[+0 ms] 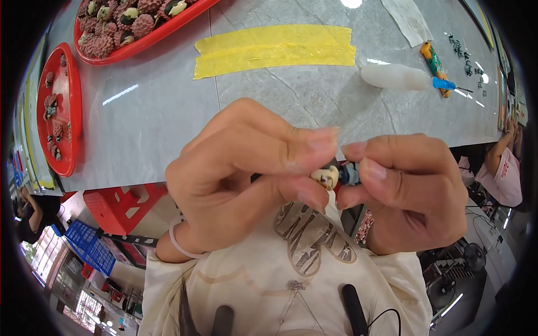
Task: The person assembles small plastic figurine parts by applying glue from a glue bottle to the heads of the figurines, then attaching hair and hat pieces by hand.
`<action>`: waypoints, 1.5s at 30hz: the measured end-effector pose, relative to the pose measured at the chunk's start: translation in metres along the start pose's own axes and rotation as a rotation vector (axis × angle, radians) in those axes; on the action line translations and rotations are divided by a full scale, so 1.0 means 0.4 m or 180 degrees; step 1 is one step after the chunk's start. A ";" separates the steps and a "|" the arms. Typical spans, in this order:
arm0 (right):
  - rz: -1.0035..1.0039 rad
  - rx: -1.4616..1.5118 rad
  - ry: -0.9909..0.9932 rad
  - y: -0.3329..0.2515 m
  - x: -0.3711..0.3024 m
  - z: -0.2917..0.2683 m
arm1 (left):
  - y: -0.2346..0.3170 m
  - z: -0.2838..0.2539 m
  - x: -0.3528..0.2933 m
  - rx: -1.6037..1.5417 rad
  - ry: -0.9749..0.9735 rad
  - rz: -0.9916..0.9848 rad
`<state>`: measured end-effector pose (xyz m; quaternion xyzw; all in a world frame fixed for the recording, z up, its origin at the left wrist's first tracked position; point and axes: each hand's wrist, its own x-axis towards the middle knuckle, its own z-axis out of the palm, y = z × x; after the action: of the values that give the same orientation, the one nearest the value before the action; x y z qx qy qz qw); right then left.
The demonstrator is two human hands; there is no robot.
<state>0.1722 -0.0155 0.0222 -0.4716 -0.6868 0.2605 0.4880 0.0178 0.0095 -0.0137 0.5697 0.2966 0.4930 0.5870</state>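
Observation:
Both hands meet in front of my chest around a tiny figurine. My left hand (232, 168), a pale band at its wrist, pinches the figurine head (325, 178) between thumb and fingers. That head is cream-coloured with dark hair, its face turned up. From the other side, my right hand (417, 193) grips the small grey-blue figurine body (351, 173) with thumb and fingertips. Head and body touch at a dark neck part; I cannot tell whether they are joined. Fingers hide much of both pieces.
On the grey table, a big red tray (143, 40) holds several pink knobbly pieces with heads; a smaller red tray (73, 112) holds fewer. Beyond my hands are yellow tape strips (274, 50), a white needle-tipped bottle (395, 77), a utility knife (433, 64) and small dark parts (468, 64). People sit at both sides.

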 end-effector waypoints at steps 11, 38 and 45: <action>-0.0156 -0.0129 0.0183 0.021 -0.012 0.023 | 0.006 0.005 0.022 -0.0099 0.0033 -0.0508; 0.0357 -0.0409 0.1487 0.085 -0.040 -0.087 | 0.183 -0.326 0.208 0.3622 0.0363 0.0708; 0.0821 -0.0556 0.1684 0.075 -0.044 -0.093 | 0.148 -0.312 0.274 0.4433 0.0115 0.0472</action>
<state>0.2196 -0.0227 0.0048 -0.6465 -0.4901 0.1284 0.5704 -0.0731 0.1490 0.0448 0.8237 0.5135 0.2364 0.0452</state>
